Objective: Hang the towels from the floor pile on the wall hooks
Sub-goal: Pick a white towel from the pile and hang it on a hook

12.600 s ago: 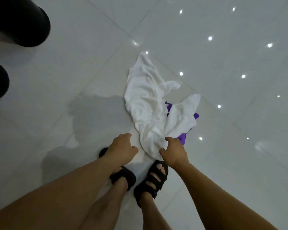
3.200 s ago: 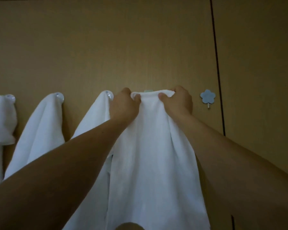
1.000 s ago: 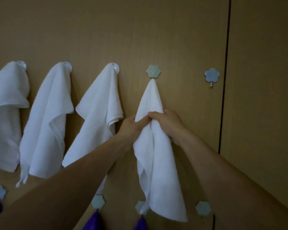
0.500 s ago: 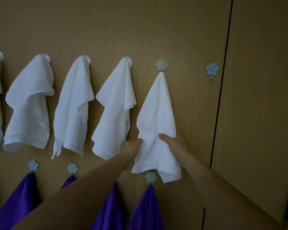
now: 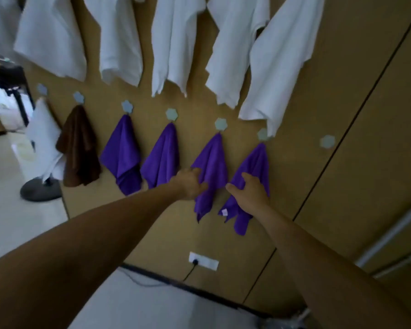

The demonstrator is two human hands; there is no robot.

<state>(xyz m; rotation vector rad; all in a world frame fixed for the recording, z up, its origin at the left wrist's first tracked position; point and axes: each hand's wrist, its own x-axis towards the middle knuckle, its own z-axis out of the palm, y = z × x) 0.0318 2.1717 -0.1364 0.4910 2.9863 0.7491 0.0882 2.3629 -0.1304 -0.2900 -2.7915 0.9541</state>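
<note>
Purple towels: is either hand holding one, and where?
Left hand grips the third purple cloth towel at its lower left edge. Right hand lies low on the rightmost purple cloth towel; grip unclear.

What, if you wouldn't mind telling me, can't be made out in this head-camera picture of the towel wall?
Head view: the tops of the white towels and their hooks are cut off by the top edge.
Head view: the floor pile is out of frame, so what remains is unknown.
Head view: motion blur hides whether the left hand and right hand grip or merely touch the purple towels.
</note>
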